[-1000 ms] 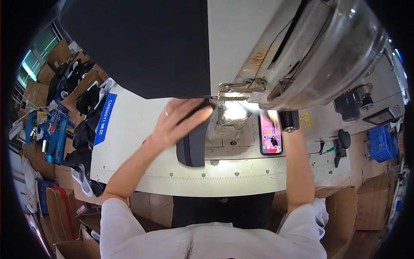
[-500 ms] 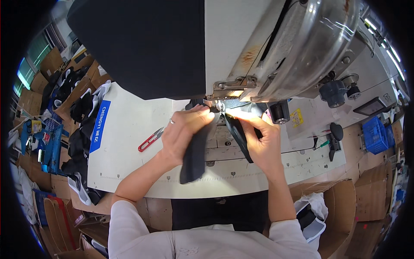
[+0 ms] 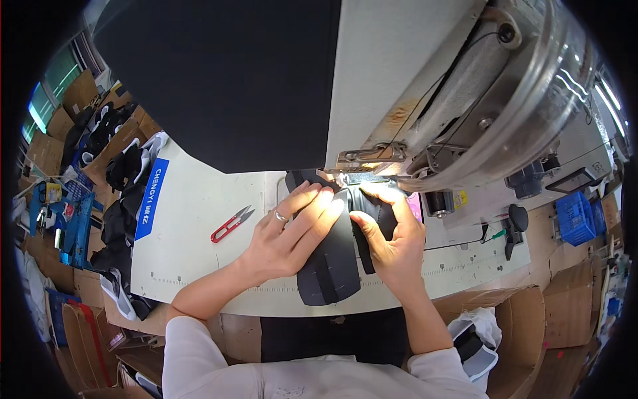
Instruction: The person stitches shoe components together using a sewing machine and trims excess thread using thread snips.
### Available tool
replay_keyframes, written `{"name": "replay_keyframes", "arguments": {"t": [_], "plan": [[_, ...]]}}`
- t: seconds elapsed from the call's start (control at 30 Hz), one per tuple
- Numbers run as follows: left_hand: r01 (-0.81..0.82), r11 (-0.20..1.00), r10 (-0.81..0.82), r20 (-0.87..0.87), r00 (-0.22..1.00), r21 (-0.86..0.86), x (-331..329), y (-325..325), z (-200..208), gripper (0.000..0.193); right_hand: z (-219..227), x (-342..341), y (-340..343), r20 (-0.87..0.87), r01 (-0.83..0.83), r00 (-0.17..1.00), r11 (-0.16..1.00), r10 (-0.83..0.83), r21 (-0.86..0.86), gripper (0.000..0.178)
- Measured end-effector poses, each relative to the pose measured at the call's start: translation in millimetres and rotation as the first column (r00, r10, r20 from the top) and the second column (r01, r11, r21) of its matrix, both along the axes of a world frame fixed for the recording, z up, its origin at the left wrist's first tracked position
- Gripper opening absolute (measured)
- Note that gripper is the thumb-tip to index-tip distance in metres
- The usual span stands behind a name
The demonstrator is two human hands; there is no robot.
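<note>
A dark fabric piece [image 3: 327, 269] lies under the lit needle area of a sewing machine [image 3: 392, 100], its near end spread toward the table's front edge. On the fabric's left part my left hand [image 3: 289, 233], with a ring, rests with its fingers stretched out flat. To the right, my right hand [image 3: 395, 246] pinches a folded dark edge [image 3: 365, 246] of the work between thumb and fingers, close to the presser foot. The machine head hides the far part of the fabric. Red-handled thread snips [image 3: 231, 225] lie on the table left of my left hand.
The white table [image 3: 179, 219] has a curved front edge with a printed scale. Dark and white fabric pieces [image 3: 126, 219] hang along its left side. Cardboard boxes [image 3: 518, 326] stand at lower right, with a blue crate [image 3: 575, 216] beyond. A dark panel [image 3: 219, 80] blocks the upper left.
My left hand has gone from a pinch near the needle to lying flat on the fabric. The fabric's near end has spread wider. The machine fills more of the view.
</note>
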State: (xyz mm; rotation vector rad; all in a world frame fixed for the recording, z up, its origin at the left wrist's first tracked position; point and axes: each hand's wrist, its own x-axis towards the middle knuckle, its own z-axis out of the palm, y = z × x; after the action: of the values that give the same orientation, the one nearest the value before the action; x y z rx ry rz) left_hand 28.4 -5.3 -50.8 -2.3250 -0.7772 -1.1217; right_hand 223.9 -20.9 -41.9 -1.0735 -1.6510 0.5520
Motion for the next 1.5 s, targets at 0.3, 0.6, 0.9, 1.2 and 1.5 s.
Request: {"name": "replay_keyframes", "arguments": {"t": [0.3,0.6,0.9,1.2,1.5], "plan": [[0.064,0.984,-0.060,0.029,0.998,-0.164,-8.3,1.0,10.9,0.043,-5.1,-13.2,-5.2,-0.014,0.042,0.999,0.997,-0.043,-0.062,0.026],[0.014,0.981,-0.011,0.016,1.000,-0.192,-3.7,-3.5,12.8,0.042,-5.4,-13.6,-8.5,-0.260,-0.061,0.966,0.972,0.000,-0.225,0.025],[-0.011,0.994,0.009,-0.025,1.000,-0.108,-6.0,0.1,15.4,0.042,-6.0,-24.3,-8.9,-0.293,-0.056,0.956,0.971,-0.015,-0.231,0.026],[-0.011,0.982,0.014,0.015,1.000,-0.187,-3.2,-2.5,14.2,0.040,-4.5,-25.6,-4.8,-0.333,-0.034,0.941,0.969,-0.052,-0.246,0.022],[-0.072,0.985,0.069,-0.023,0.997,-0.160,2.4,-2.0,7.5,0.041,2.9,-21.8,-6.0,-0.395,-0.025,0.916,0.974,-0.068,-0.226,0.022]]}}
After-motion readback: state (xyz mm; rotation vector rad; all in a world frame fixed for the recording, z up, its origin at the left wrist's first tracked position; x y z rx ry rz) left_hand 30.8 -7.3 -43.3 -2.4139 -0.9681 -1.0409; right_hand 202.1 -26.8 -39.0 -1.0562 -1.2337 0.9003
